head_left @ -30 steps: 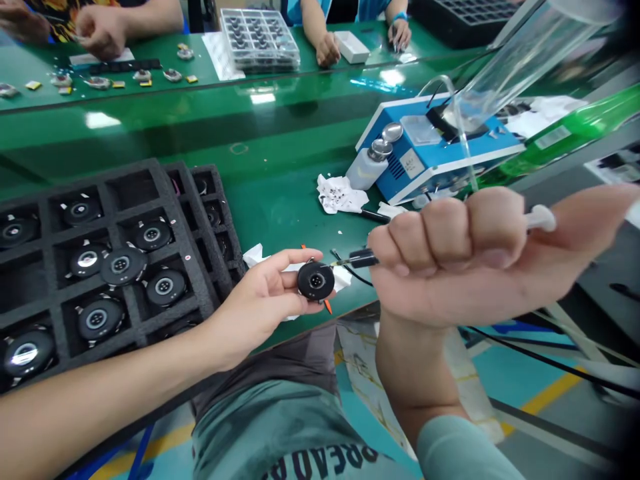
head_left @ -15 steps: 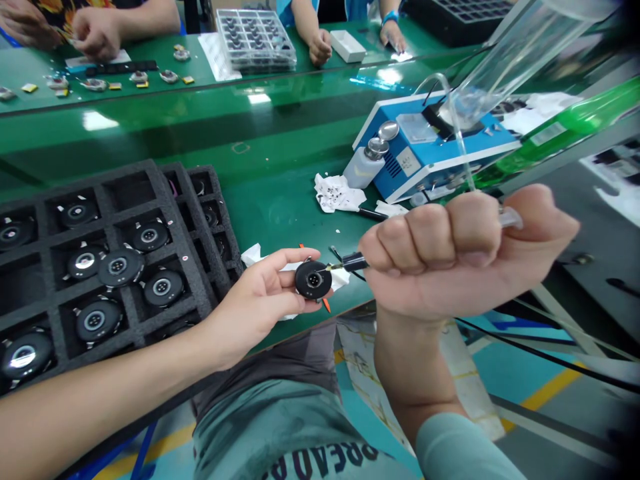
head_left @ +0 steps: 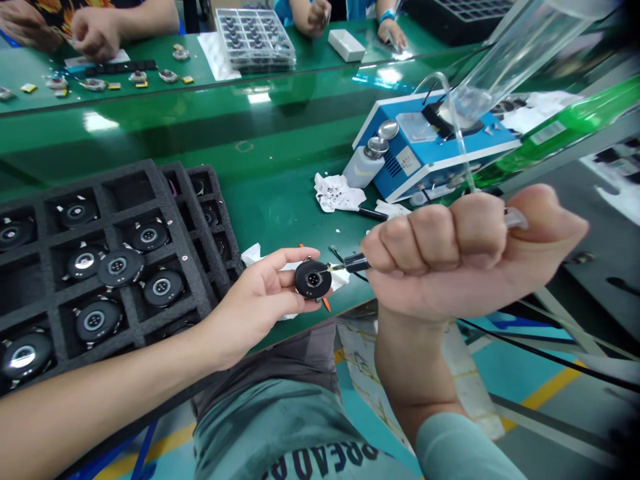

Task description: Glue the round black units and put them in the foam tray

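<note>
Between the fingers and thumb of my left hand [head_left: 260,293] is a round black smartwatch body [head_left: 313,279], its sensor side facing up. My right hand [head_left: 440,257] is wrapped round a glue dispensing syringe [head_left: 356,263], most of its barrel hidden by the fingers. The thin needle meets the ring around the watch's sensor; whether it touches cannot be made out. A clear tube [head_left: 460,133] runs down to the top of the syringe. Under the watch lie white tissue [head_left: 253,254] and an orange stick [head_left: 327,305].
At left, black foam trays [head_left: 165,200] hold several watch bodies. A blue dispenser machine [head_left: 430,147], a white pump bottle [head_left: 364,167] and crumpled tissue [head_left: 336,193] stand at right. Across the bench, two people work near a clear compartment box [head_left: 255,39] and a white box [head_left: 347,45].
My right hand has shifted slightly to the right with the syringe, its needle still at the sensor ring. My left hand keeps the watch in place. Opposite, a person's hand has lifted from the bench.
</note>
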Demonstrator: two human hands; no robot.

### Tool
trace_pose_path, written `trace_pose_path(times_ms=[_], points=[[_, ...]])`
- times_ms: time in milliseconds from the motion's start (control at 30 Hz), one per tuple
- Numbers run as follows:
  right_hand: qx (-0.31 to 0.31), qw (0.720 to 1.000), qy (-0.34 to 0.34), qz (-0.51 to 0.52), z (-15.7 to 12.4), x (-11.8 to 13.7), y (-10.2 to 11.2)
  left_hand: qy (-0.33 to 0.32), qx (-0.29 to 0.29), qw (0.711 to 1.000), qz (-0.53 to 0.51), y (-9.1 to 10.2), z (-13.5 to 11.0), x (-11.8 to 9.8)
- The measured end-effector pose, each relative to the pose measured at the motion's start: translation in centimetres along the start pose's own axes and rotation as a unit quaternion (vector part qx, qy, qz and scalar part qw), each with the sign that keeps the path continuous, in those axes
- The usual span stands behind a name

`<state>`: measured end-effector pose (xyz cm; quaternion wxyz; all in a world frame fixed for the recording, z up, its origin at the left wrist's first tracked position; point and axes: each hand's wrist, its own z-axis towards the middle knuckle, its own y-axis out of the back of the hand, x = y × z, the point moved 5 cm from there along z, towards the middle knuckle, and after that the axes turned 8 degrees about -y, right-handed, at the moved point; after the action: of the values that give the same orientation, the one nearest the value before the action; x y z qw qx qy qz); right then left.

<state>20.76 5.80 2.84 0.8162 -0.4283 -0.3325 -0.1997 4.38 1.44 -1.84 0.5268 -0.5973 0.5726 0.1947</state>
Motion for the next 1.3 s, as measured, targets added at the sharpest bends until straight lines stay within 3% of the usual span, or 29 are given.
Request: trace_pose_path(times_ms=[233,433,667,1300], points=[[-0.023,1.000,-0.013,0.000,-0.29,0.00,0.23,-0.004,0.002,1.000,-0.001,0.01,0.04,0.06],[-0.001,1.000,-0.027,-0.005,-0.27,0.15,0.17,-0.006,0.006,1.000,-0.002,0.07,0.07,0.02],[-0.032,0.999,-0.031,0.003,-0.38,0.33,-0.43,-0.004,0.008,1.000,-0.001,0.17,0.07,0.08],[-0.024,0.999,-0.036,-0.013,-0.70,0.27,-0.47,-0.005,0.008,1.000,-0.003,0.07,0.23,-0.08]])
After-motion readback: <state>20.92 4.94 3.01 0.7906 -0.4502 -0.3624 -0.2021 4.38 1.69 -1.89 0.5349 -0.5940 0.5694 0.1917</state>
